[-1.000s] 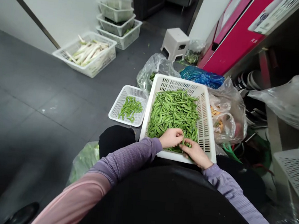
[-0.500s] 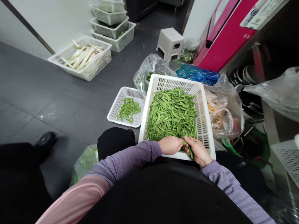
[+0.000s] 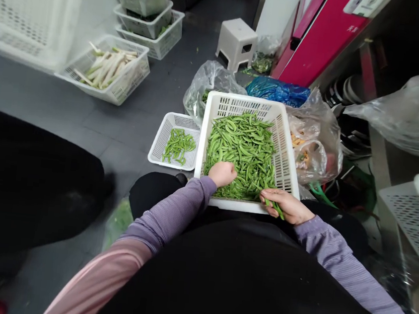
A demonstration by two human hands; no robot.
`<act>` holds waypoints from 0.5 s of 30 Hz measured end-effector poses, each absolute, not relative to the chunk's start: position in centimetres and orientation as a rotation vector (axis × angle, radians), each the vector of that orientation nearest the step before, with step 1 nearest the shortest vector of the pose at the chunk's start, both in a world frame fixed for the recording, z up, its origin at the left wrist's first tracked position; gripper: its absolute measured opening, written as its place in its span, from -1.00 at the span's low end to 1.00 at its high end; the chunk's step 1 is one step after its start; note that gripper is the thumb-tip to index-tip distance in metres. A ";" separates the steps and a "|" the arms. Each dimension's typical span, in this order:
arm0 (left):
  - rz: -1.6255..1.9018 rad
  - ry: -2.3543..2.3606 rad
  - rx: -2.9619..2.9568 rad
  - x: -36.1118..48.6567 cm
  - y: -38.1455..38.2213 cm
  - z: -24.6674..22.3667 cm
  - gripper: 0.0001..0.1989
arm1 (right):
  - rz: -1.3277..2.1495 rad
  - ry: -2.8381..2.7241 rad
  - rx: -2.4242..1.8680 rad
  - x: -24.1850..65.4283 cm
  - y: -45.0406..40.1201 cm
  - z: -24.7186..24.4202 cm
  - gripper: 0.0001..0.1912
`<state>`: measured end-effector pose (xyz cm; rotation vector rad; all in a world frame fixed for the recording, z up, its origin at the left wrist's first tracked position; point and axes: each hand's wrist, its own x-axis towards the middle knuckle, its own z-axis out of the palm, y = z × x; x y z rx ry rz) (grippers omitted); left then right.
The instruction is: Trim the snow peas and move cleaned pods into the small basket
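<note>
Head view, going left to right: a dark-clothed shape (image 3: 23, 182) fills the left edge, and a blurred white crate (image 3: 30, 8) sits in the upper left corner. Past them on the grey floor (image 3: 84, 134), a white basket of pale stalks (image 3: 108, 69) lies near a stack of white crates (image 3: 145, 15). A small white mesh basket (image 3: 158, 139) stands just left of my knees and holds a loose scatter of green pods (image 3: 179, 146). Beside it, the large white slotted basket (image 3: 245, 100) rests at my lap, tilted slightly toward me. It holds a deep, tangled pile of pea pods (image 3: 243, 153), bright green, glossy, slim and curved, some with stem ends showing. My left grip (image 3: 222, 174) sits curled on the near edge of that pile, knuckles up; I cannot tell whether it holds anything. My right grip (image 3: 285, 206) is closed on a pod or two (image 3: 277, 210) just over the basket's near right corner. Farther right lie a blue plastic bag (image 3: 276, 90) and a clear bag of orange pieces (image 3: 310, 142).
</note>
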<state>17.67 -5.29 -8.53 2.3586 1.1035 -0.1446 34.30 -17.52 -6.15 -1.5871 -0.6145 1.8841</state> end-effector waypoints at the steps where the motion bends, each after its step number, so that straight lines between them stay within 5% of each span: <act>1: -0.143 1.079 2.372 17.6 -5.4 -8.5 -0.72 | 1.887 -0.604 -1.590 34.5 -17.7 -6.1 -0.60; 6: -0.011 0.704 2.535 17.6 -8.4 -7.6 -0.53 | 1.895 -0.636 -1.635 34.7 -18.0 -6.7 -0.60; 15: -0.382 0.275 2.312 17.7 -7.7 -6.1 -0.80 | 1.836 -1.753 -1.933 34.1 -15.7 -4.3 -0.65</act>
